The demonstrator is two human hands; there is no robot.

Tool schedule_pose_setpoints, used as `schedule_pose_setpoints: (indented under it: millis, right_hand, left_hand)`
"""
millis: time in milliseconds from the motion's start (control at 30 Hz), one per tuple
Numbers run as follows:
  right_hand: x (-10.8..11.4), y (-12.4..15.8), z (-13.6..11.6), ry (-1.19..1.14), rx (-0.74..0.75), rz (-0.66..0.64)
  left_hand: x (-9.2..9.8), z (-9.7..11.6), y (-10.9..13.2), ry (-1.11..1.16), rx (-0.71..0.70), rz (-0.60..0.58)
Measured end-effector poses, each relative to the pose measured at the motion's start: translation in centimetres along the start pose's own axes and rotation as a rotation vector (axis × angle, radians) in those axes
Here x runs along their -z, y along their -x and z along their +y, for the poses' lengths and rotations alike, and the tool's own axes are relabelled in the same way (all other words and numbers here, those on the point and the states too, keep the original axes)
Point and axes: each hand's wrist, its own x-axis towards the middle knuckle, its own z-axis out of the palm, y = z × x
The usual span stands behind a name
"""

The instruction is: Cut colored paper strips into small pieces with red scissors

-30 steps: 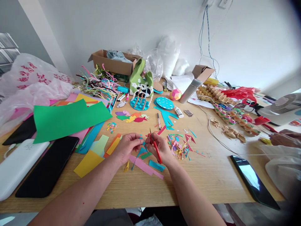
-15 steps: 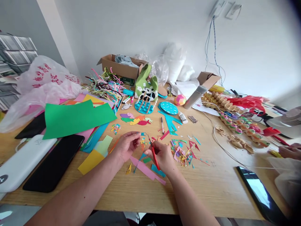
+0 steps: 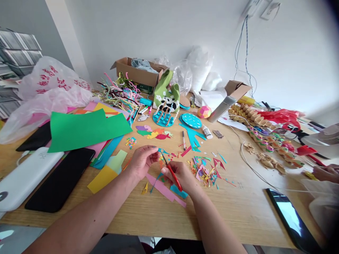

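My right hand (image 3: 178, 173) is closed around a pair of red-handled scissors (image 3: 172, 170), their blades pointing up and left. Between the fingertips of my left hand (image 3: 144, 157) is pinched a small blue paper strip (image 3: 163, 151), and the scissor tips are right at it. Small colourful paper dots lie on the table behind and below the blades. Under my hands are a pink paper strip (image 3: 161, 187), a blue paper piece (image 3: 179, 191) and a yellow scrap (image 3: 144, 188). A heap of coloured paper scraps (image 3: 203, 171) lies right of my right hand.
Paper fish (image 3: 153, 133) and a panda bag (image 3: 167, 98) stand farther back. Green paper (image 3: 84, 129), a black phone (image 3: 62, 180) and a white power bank (image 3: 29, 180) lie left. Another phone (image 3: 291, 215) and another person's hand (image 3: 327, 173) are at the right.
The scissors have turned so their blades show more clearly against the blue paper, and my left fingers have shifted slightly up. The view has moved a little.
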Motion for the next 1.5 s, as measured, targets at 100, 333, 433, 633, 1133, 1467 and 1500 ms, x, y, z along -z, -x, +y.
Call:
schedule_pose_setpoints:
  millis: [100,333,433,633,1133,1467,1500]
  right_hand:
    - [0.0,0.1,0.0,-0.089,0.0,-0.001]
    - [0.1,0.0,0.2,-0.09,0.007,0.016]
    - [0.1,0.0,0.3,-0.12,0.006,0.012]
    - [-0.1,-0.1,0.4,-0.206,-0.004,-0.019]
    - [-0.3,0.1,-0.4,-0.268,-0.045,-0.037]
    - [-0.3,0.0,-0.2,-0.249,-0.035,-0.025]
    - [-0.3,0.0,-0.2,-0.25,-0.035,-0.023]
  left_hand:
    - [-0.1,-0.3,0.1,-0.064,-0.014,0.021]
    - [-0.5,-0.5,0.4,-0.149,0.002,-0.026]
    - [-0.7,-0.6,0.6,-0.15,0.014,-0.039]
    - [-0.7,-0.9,0.7,-0.132,0.016,-0.038]
    - [-0.7,-1.1,0.8,-0.198,0.024,-0.104]
    - [-0.4,-1.3,0.7,-0.194,0.031,-0.11]
    - [-0.4,-1.3,0.7,-0.192,0.031,-0.108]
